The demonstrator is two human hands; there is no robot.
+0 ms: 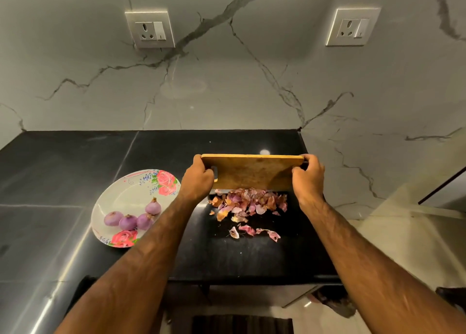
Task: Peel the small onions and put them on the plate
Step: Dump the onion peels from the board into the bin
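Several peeled purple onions (137, 216) lie together on a white plate (118, 195) with pink rose prints, left of centre on the black counter. A wooden cutting board (252, 172) stands tilted up on its near long edge. My left hand (198, 179) grips its left end by the handle slot, and my right hand (309, 176) grips its right end. A heap of onion skins (248, 202) lies on the counter against the board's lower edge, with a few loose skins (254, 231) nearer to me.
The black counter (63, 162) ends at a front edge close to me and at a right edge beside the board. A marbled wall with two sockets (150, 29) rises behind. Light floor (393, 232) lies to the right.
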